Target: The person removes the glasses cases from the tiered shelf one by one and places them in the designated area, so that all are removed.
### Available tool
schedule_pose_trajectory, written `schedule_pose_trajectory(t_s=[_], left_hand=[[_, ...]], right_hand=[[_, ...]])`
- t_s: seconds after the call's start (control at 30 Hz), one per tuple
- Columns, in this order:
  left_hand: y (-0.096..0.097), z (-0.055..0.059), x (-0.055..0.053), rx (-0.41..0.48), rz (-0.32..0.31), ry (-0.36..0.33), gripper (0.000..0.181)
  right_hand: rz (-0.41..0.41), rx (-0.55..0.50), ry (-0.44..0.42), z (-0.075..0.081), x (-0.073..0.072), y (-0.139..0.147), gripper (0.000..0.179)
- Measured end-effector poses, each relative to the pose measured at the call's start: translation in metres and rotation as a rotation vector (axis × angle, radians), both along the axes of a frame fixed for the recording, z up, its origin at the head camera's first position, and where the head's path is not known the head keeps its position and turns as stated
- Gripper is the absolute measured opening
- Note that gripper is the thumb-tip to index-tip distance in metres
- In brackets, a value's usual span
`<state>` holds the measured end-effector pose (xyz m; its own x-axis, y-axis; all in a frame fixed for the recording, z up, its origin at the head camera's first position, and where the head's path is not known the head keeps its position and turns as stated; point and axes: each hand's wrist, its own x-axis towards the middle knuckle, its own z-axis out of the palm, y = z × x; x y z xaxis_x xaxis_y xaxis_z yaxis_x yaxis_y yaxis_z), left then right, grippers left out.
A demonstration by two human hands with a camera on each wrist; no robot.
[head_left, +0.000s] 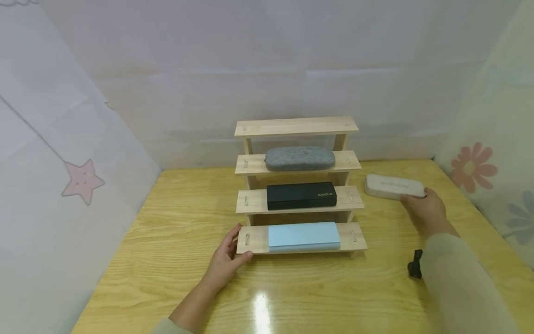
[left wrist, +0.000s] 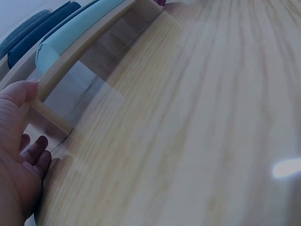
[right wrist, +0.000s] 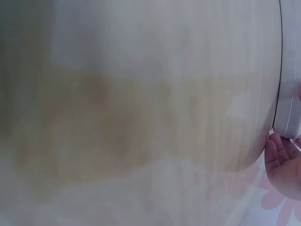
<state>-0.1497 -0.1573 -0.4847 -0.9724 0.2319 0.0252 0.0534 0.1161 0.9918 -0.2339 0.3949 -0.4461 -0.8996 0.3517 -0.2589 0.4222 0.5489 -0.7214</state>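
My left hand [head_left: 224, 260] holds the left end of the lowest step of a four-step wooden display rack [head_left: 296, 126]. In the left wrist view the thumb of that hand [left wrist: 16, 146] lies against the step's corner, with the other fingers below. Off to the rack's right, my right hand [head_left: 429, 211] grips the right end of an off-white glasses case [head_left: 394, 186], which lies at a slant on the table. At the right wrist view's edge, fingers [right wrist: 277, 153] meet the end of the case [right wrist: 288, 113]; the rest of it is cut off.
On the rack sit a grey fabric glasses case [head_left: 300, 158], a black case [head_left: 300, 197] and a light blue case [head_left: 303, 235], one per step; the top step is bare. A small black object [head_left: 415, 264] lies beside the right sleeve [head_left: 459, 278]. Pale sheets [head_left: 267, 83] enclose the table [head_left: 192, 199].
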Motion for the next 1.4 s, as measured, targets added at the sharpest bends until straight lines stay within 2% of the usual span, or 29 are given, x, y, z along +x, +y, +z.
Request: schedule_pose_trajectory(t_s=[0.3,0.43,0.57,0.67,0.9,1.17,1.4], left_hand=[[0.002,0.0,-0.001,-0.012,0.005,-0.007,0.083],[0.001,0.001,0.0,-0.002,0.017,-0.027,0.083],[0.001,0.001,-0.001,0.001,0.015,-0.028,0.083],[0.0,0.0,-0.001,-0.004,0.009,-0.021,0.083],[0.001,-0.001,-0.001,-0.008,0.009,-0.01,0.083],[0.001,-0.001,0.0,-0.026,0.014,-0.023,0.084],[0.001,0.001,-0.001,-0.004,0.013,-0.026,0.083]], right_hand=[[-0.066,-0.016,-0.047,0.008,-0.004,0.003,0.109],[-0.111,-0.081,0.025,0.015,-0.005,0.002,0.1],[-0.144,-0.167,0.144,0.033,-0.006,-0.008,0.093],[-0.099,-0.191,0.193,0.049,-0.008,-0.019,0.091],[0.072,-0.169,0.292,0.077,-0.011,-0.045,0.08],[0.163,-0.153,0.353,0.1,-0.012,-0.072,0.083],[0.264,-0.127,0.416,0.114,-0.016,-0.096,0.07]])
